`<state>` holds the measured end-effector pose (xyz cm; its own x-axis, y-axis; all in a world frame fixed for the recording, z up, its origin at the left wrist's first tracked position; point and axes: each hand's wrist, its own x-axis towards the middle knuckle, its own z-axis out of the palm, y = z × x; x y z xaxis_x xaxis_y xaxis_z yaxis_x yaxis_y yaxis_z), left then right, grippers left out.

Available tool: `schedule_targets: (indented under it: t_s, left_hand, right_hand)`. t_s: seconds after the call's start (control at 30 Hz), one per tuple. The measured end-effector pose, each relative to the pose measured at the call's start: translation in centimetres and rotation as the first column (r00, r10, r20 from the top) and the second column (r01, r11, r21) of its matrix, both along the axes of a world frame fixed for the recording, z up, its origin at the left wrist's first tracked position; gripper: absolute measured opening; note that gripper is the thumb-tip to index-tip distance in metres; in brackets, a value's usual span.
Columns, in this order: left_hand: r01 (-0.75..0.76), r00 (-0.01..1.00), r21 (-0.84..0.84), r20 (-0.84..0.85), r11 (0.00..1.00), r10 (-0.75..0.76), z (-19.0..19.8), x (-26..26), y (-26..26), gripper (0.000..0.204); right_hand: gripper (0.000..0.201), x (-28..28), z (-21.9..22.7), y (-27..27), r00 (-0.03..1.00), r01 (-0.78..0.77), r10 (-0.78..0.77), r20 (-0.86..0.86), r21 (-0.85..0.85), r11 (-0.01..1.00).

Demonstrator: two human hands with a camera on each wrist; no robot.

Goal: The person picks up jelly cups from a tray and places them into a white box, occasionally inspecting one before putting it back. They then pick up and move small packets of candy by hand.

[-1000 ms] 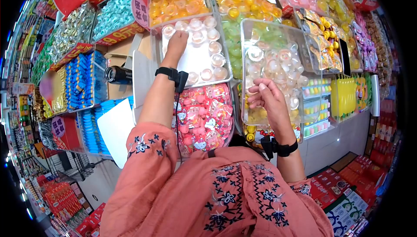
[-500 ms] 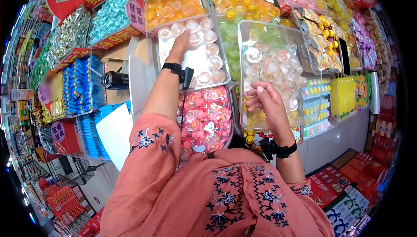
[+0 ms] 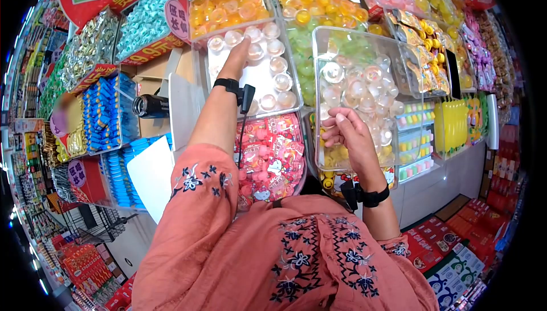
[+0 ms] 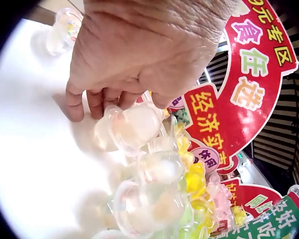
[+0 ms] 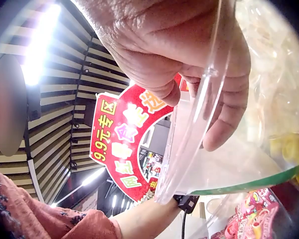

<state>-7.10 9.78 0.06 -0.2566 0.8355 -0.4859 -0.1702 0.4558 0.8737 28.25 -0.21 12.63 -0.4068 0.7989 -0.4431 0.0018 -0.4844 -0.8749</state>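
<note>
My left hand (image 3: 236, 61) reaches into a shallow clear box (image 3: 297, 86) with a white bottom. Jelly cups (image 3: 282, 82) with pale filling stand in rows along its sides. In the left wrist view, its fingertips and thumb pinch a domed jelly cup (image 4: 137, 127), with more cups lined up close beside it. Over the near edge of a clear bin (image 3: 318, 94) hangs my right hand (image 3: 357, 141), fingers loosely bent and holding nothing. Loose pale jelly cups (image 3: 364, 91) fill that bin. Its rim (image 5: 204, 94) crosses in front of the fingers in the right wrist view.
Orange jelly cups (image 3: 228, 9) and green ones (image 3: 302, 54) lie behind. Pink candy packs (image 3: 276, 160) sit nearest my body. A black bottle (image 3: 151, 106) lies at left, near a white panel (image 3: 185, 100). A dark phone-like slab (image 3: 453, 74) stands at right.
My left hand has shifted slightly right and turned among the cups in the far part of the box. The view has tilted a little. The right hand stays nearly still.
</note>
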Motion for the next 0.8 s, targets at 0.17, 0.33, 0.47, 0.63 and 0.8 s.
schedule_targets:
  t_s: [0.17, 0.33, 0.47, 0.63, 0.8]
  left_hand:
    - [0.022, 1.000, -0.046, 0.020, 0.999, -0.021, 0.0, -0.5, 0.5, 0.062]
    - [-0.028, 0.999, -0.026, 0.042, 0.999, 0.029, -0.2, -0.3, 0.6, 0.057]
    - [-0.006, 1.000, -0.003, -0.016, 1.000, 0.006, -1.6, -0.7, 1.0, 0.069]
    - [-0.009, 1.000, -0.069, -0.013, 0.998, 0.008, -0.9, -0.6, 1.1, 0.060]
    - [-0.023, 1.000, -0.062, -0.015, 0.998, 0.022, -0.5, -0.3, 1.0, 0.067]
  right_hand:
    - [0.034, 0.0, -0.1, -0.1, 1.000, -0.007, 0.007, -0.004, 0.006, 1.000]
    - [0.035, -0.1, 0.1, -0.1, 1.000, -0.010, 0.010, -0.002, 0.011, 1.000]
    - [0.035, -0.1, 0.2, 0.0, 1.000, -0.011, 0.011, 0.001, 0.010, 1.000]
    - [0.035, -0.2, 0.2, -0.1, 1.000, -0.016, 0.016, 0.000, 0.007, 1.000]
    - [0.035, -0.2, 0.1, -0.1, 1.000, -0.016, 0.016, 0.000, 0.004, 1.000]
